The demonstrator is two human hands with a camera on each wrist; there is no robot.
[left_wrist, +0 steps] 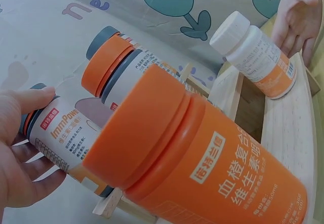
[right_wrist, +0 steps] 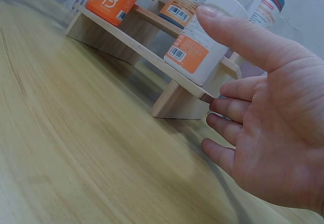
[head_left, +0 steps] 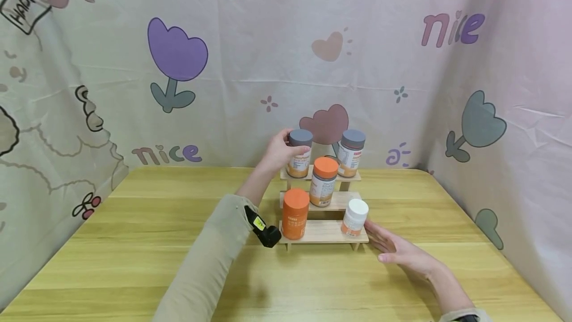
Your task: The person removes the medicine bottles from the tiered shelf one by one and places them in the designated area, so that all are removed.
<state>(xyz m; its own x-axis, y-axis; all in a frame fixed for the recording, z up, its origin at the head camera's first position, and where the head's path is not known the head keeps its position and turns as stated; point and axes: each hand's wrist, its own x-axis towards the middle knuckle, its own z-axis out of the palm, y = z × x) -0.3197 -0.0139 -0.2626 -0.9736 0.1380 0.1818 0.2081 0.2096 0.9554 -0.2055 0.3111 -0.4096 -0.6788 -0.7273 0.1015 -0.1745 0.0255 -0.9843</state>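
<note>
A three-tier wooden stand (head_left: 322,233) holds several supplement bottles. My left hand (head_left: 279,153) grips the grey-capped bottle (head_left: 298,166) at the left of the top tier, thumb across its front. Its base is at the tier's surface; whether it touches cannot be told. A second grey-capped bottle (head_left: 350,160) stands at the top right. On the middle tier is an orange-capped bottle (head_left: 322,189). The bottom tier bears an all-orange bottle (left_wrist: 202,153) at left and a small white bottle (right_wrist: 195,51) at right. My right hand (right_wrist: 283,117), fingers extended, is beside the stand's right end.
The stand sits on a wood-grain table (head_left: 156,242). Behind it hangs a pale printed curtain (head_left: 250,39) with flowers and lettering, which also runs along both sides. A black wrist camera (head_left: 268,235) on the left sleeve is close to the stand's bottom-left corner.
</note>
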